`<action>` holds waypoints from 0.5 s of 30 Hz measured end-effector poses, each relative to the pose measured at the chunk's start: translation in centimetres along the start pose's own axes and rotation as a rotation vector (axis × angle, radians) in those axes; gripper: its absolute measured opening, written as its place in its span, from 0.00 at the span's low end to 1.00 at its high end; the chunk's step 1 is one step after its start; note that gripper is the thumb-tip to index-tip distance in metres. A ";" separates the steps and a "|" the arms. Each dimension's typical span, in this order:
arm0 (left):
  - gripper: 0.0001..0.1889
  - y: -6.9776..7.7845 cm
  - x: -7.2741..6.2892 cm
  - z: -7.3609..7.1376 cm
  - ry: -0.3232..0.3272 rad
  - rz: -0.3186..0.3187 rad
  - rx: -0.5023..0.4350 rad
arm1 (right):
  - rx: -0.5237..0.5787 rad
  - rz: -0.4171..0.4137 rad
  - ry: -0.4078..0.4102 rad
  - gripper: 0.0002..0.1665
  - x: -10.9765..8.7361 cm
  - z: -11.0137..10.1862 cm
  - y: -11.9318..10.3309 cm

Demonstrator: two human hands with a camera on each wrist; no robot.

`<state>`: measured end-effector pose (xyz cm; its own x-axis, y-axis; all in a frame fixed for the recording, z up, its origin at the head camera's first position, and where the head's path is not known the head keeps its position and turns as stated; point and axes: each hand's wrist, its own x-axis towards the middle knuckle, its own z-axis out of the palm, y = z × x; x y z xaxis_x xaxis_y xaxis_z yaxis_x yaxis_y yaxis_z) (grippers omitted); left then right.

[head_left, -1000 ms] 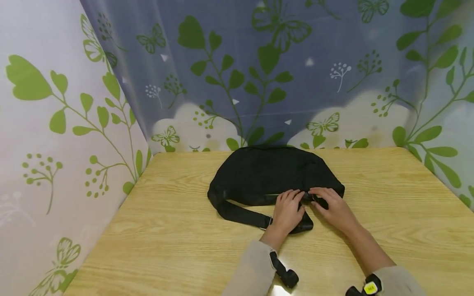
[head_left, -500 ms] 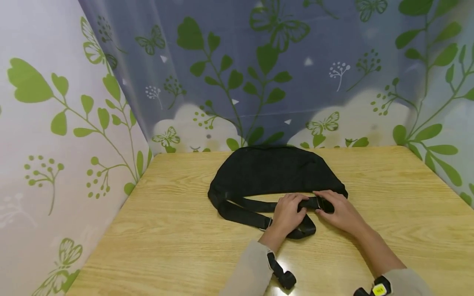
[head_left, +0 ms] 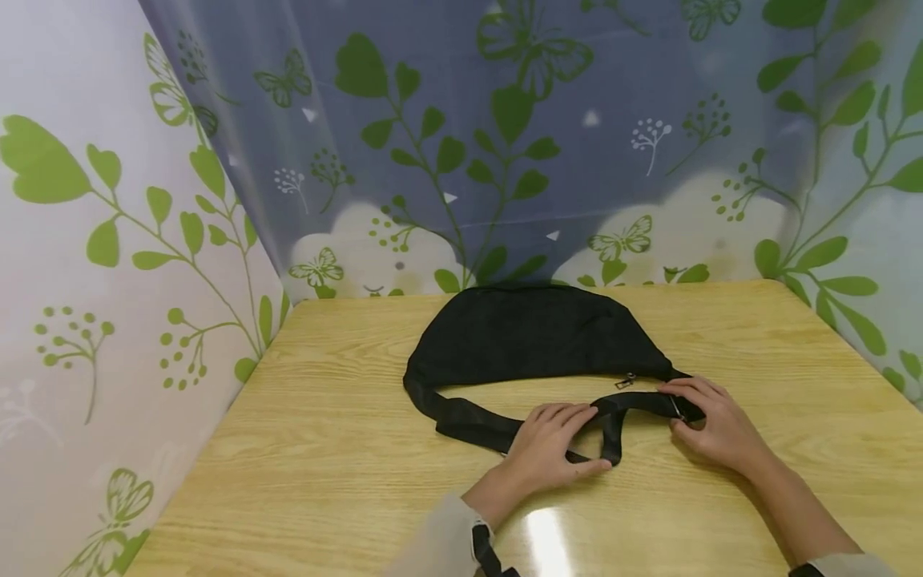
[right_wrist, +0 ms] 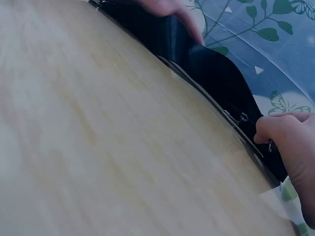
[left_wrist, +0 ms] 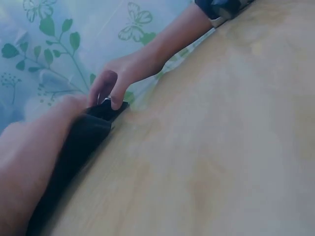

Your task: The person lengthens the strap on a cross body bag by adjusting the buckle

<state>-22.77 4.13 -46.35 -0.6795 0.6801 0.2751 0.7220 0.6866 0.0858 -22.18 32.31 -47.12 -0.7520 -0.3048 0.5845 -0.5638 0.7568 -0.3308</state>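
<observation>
A black waist bag (head_left: 534, 336) lies flat toward the back of the table, its strap (head_left: 472, 425) looping round in front. My right hand (head_left: 724, 425) pinches the strap between thumb and fingers beside a metal slider buckle (head_left: 676, 407), off the bag's right corner. Over the front of the loop lies my left hand (head_left: 541, 449), fingers straight and thumb spread away, touching the strap; its palm hides part of the webbing. In the right wrist view, the right hand (right_wrist: 295, 140) grips the strap's end near a zipper pull (right_wrist: 241, 118).
The wood-grain table (head_left: 324, 481) carries the bag. A blue curtain (head_left: 433, 48) printed with leaves and butterflies hangs right behind the table's back edge. On the left stands a pale printed curtain (head_left: 144, 320).
My right hand has moved right and toward me, drawing the buckle and strap off the bag. The left hand has turned and its thumb has spread. The zipper pull has come into sight.
</observation>
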 end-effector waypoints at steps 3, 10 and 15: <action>0.42 -0.6 -0.7 -0.4 -0.013 0.031 0.068 | 0.001 0.007 0.000 0.26 0.0 -0.2 0.3; 0.26 -6.0 -3.6 -2.0 0.319 0.097 -0.095 | -0.012 0.017 -0.025 0.28 -0.1 0.1 0.3; 0.15 -12.6 -7.1 -3.3 0.520 0.054 -0.175 | 0.006 0.050 -0.016 0.27 0.0 -0.1 0.3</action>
<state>-26.65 -10.16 -46.26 -0.5188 0.4660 0.7167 0.7951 0.5710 0.2043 -22.32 32.62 -47.21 -0.7846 -0.2762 0.5551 -0.5276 0.7677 -0.3637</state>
